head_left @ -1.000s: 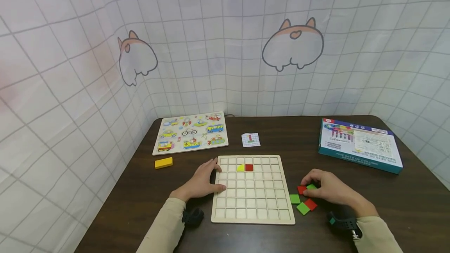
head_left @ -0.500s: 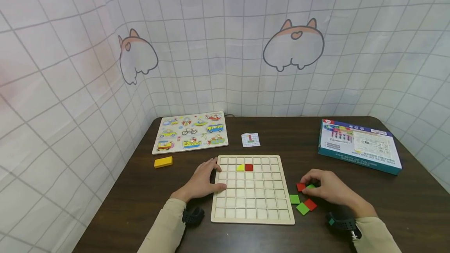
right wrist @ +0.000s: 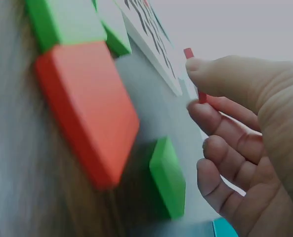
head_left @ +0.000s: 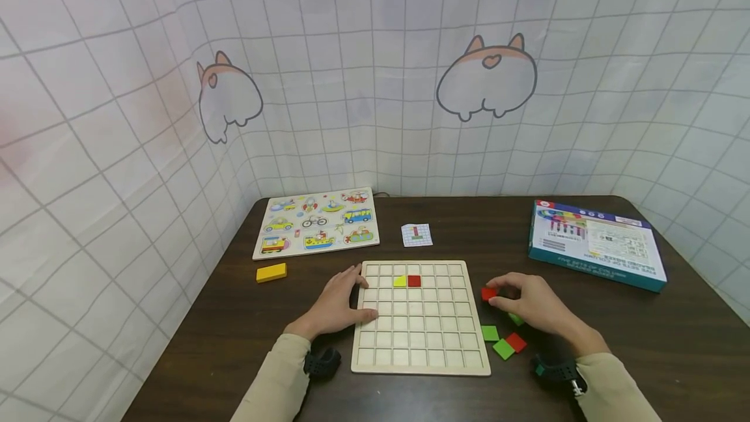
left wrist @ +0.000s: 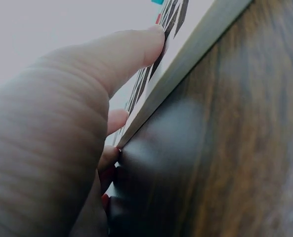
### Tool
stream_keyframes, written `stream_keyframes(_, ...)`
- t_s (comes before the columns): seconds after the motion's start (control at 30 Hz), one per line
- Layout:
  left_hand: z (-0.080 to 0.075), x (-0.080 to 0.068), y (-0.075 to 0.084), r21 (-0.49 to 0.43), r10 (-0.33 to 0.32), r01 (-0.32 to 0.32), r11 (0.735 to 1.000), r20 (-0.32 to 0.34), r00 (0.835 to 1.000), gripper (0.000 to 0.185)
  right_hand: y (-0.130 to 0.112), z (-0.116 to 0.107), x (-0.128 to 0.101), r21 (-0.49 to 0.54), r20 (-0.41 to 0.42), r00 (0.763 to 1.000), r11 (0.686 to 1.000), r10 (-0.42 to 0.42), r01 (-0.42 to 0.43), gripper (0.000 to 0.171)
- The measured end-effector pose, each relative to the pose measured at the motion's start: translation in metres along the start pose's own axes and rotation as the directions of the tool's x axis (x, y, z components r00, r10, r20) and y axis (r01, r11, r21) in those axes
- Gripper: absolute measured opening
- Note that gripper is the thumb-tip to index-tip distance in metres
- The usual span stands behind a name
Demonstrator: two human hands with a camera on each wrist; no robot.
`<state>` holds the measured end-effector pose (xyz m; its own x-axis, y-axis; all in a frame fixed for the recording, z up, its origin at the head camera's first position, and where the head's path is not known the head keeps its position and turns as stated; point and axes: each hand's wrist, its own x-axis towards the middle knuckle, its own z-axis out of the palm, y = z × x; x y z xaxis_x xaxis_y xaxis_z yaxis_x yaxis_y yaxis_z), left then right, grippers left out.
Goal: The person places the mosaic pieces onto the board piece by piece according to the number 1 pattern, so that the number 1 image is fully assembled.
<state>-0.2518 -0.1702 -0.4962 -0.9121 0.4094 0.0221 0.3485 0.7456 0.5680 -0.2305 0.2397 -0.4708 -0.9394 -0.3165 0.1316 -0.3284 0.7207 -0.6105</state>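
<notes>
Between the thumb and fingertips of my right hand (head_left: 530,301), a red square tile (head_left: 489,294) is pinched just right of the wooden grid board (head_left: 422,370). The right wrist view shows that red tile (right wrist: 202,96) edge-on, raised off the table. My left hand (head_left: 334,301) rests on the board's left edge, thumb and fingers spread; its thumb (left wrist: 136,49) lies over the rim. In the board's second row sit a yellow piece (head_left: 400,281) and a red tile (head_left: 414,281), side by side. Below my right hand lie another red tile (head_left: 515,342) and several green tiles (head_left: 503,349).
A picture puzzle board (head_left: 316,221) lies at the back left, with a yellow block (head_left: 271,273) in front of it. Behind the grid board is a small gridded paper card (head_left: 416,235). A flat teal box (head_left: 597,246) stands at the back right.
My right hand has lifted the red tile from beside the green one and moved it left and away from me, towards the board. The left hand stays on the board's edge.
</notes>
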Motion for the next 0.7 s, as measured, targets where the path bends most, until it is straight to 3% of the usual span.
stream_keyframes(0.3,0.0,0.0,0.0,0.017,-0.012,0.012,1.0,0.003,1.0,0.056,-0.021,0.016,0.019,-0.01,-0.017,0.998,0.998,-0.063,0.062,0.022)
stream_keyframes(0.7,-0.001,-0.002,0.001,-0.003,-0.021,0.021,1.0,-0.003,1.0,0.056,-0.041,0.04,0.036,0.008,-0.019,0.997,0.998,-0.069,0.069,0.022)
